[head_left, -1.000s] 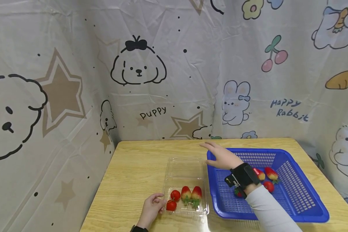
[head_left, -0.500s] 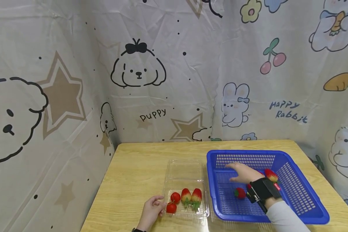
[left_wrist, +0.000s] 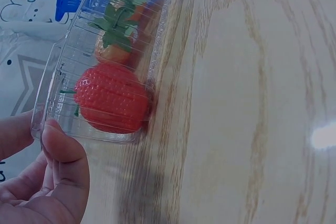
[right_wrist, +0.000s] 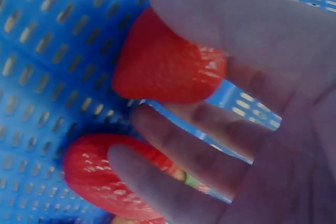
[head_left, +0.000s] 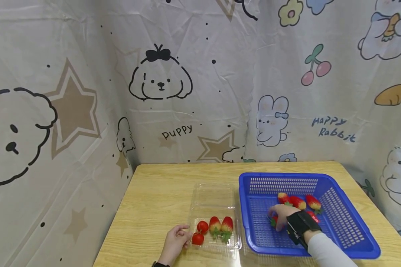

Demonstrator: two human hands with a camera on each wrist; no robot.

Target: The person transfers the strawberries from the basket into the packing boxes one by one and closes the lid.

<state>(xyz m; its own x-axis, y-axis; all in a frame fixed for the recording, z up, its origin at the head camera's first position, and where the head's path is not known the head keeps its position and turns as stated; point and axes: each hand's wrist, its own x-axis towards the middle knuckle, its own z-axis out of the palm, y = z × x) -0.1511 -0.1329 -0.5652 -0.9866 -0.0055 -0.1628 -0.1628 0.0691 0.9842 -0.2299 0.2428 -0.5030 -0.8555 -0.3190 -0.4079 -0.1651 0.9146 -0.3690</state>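
Right hand [head_left: 280, 217] reaching down into the blue basket [head_left: 341, 222] on the right side of the desk [head_left: 160, 200], palm down, wrist strapped in a black band. In the right wrist view, grip closing on a strawberry [right_wrist: 165, 64] between thumb and fingers [right_wrist: 210, 145], a second berry [right_wrist: 105, 174] lying under the fingertips. Three more strawberries [head_left: 297, 202] resting toward the far side of the basket. Left hand [head_left: 175, 241] at the near left corner of the clear plastic tray [head_left: 210, 196], thumb and fingers pinching its rim. Inside the tray, four red strawberries [head_left: 215, 226] in a row at the near end, far half bare
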